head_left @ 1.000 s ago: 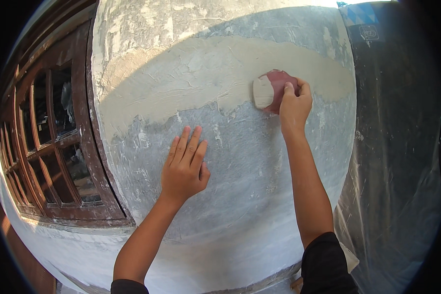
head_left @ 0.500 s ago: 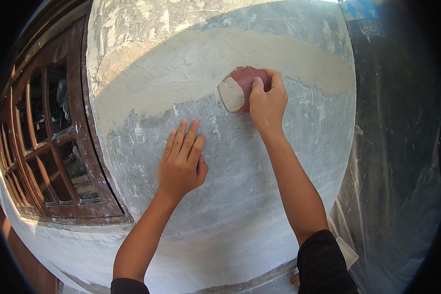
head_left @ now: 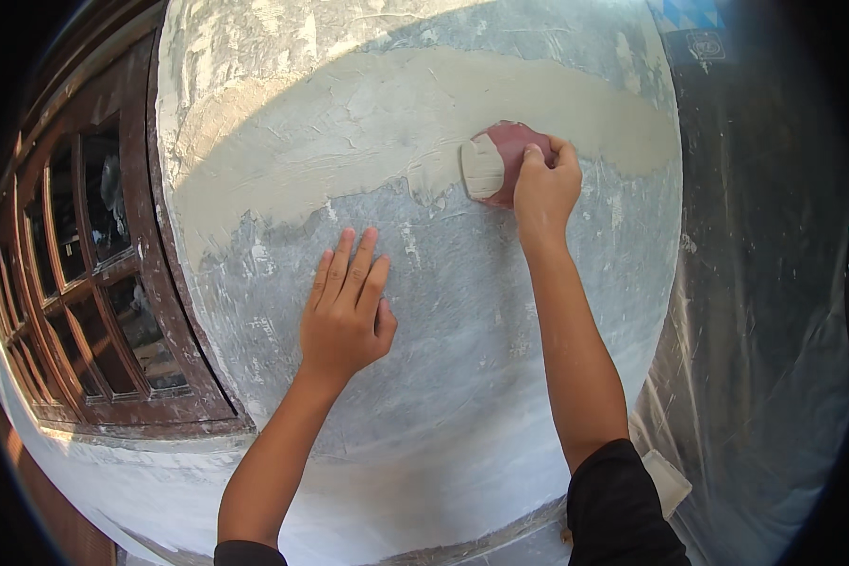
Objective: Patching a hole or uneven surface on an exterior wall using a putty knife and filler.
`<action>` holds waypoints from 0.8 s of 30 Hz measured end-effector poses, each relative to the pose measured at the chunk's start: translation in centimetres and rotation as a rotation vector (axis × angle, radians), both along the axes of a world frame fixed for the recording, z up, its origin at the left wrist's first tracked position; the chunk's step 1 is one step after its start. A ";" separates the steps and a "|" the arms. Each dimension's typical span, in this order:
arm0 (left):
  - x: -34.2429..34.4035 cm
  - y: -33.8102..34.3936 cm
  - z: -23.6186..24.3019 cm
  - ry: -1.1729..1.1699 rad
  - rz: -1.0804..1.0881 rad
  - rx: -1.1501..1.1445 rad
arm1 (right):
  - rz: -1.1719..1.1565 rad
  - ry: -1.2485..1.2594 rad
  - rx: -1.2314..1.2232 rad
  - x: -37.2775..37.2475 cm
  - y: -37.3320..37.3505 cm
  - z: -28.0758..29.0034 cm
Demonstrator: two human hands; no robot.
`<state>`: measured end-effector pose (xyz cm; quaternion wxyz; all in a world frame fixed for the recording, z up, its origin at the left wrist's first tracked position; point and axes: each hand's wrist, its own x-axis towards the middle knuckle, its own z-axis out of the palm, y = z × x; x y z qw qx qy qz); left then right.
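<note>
My right hand (head_left: 549, 193) pinches a reddish, flat plastic putty scraper (head_left: 511, 156) by its right side. Wet putty (head_left: 484, 170) coats the scraper's left part, and its left edge lies against the wall at the lower border of a beige putty band (head_left: 368, 123). That band runs across the upper wall, smooth in places and ridged in others. Lower and to the left, my left hand (head_left: 344, 316) rests flat on the grey wall (head_left: 443, 302), fingers stretched upward, holding nothing.
A brown wooden window (head_left: 113, 274) with glass panes borders the wall at left. Clear plastic sheeting (head_left: 755, 311) hangs over a dark surface at right. A pale, flat-sided object (head_left: 667, 483) sits low beside my right sleeve. Sunlight falls on the upper left wall.
My right hand has drawn the scraper to the right and slightly up along the band's lower border, leaving putty behind it. My left hand stays nearly in place.
</note>
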<state>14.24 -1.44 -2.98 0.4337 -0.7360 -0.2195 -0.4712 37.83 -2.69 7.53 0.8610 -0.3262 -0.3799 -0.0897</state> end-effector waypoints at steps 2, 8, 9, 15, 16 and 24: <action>0.1 0.1 0.1 0.000 0.001 0.001 | 0.026 0.058 0.084 0.7 0.3 -0.4; 0.0 -0.1 0.1 -0.006 0.035 0.021 | -0.200 -0.046 -0.014 1.5 0.3 -0.2; 0.1 -0.1 0.1 -0.005 0.035 0.022 | -0.206 0.023 -0.003 2.3 0.3 -0.3; 0.0 0.0 0.1 -0.001 0.039 0.023 | -0.139 -0.095 0.050 0.0 -0.3 -0.3; 0.0 -0.1 0.2 -0.001 0.037 0.022 | -0.143 -0.090 0.049 0.4 0.0 -0.1; 0.0 -0.2 0.1 0.000 0.019 0.016 | -0.235 0.162 0.058 5.2 -0.9 -0.1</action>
